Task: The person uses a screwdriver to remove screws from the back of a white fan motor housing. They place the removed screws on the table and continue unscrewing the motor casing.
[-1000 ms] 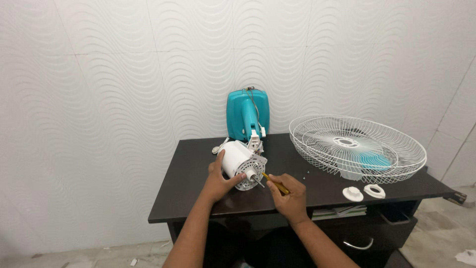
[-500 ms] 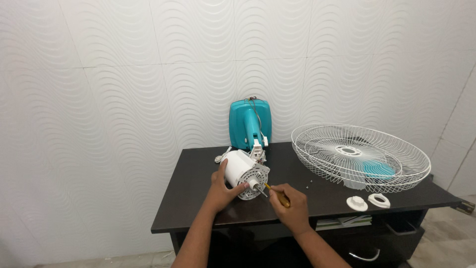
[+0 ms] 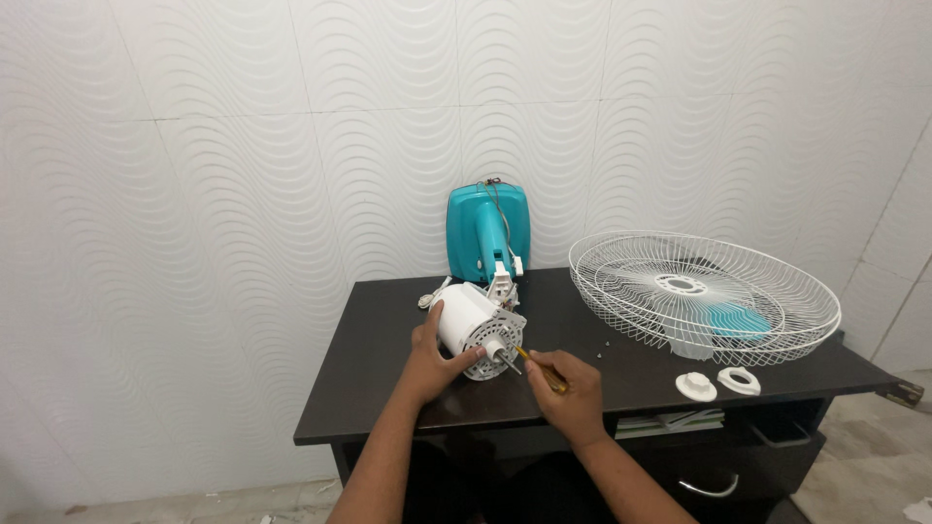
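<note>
On the desk, white ribbed motor lies sideways.

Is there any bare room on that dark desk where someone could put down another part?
The widest bare patch is the left end of the desk, beside the left hand gripping the white motor. A smaller strip lies between the right hand and the two white rings. The wire fan guard crowds the right side; the teal housing fills the back.
</note>
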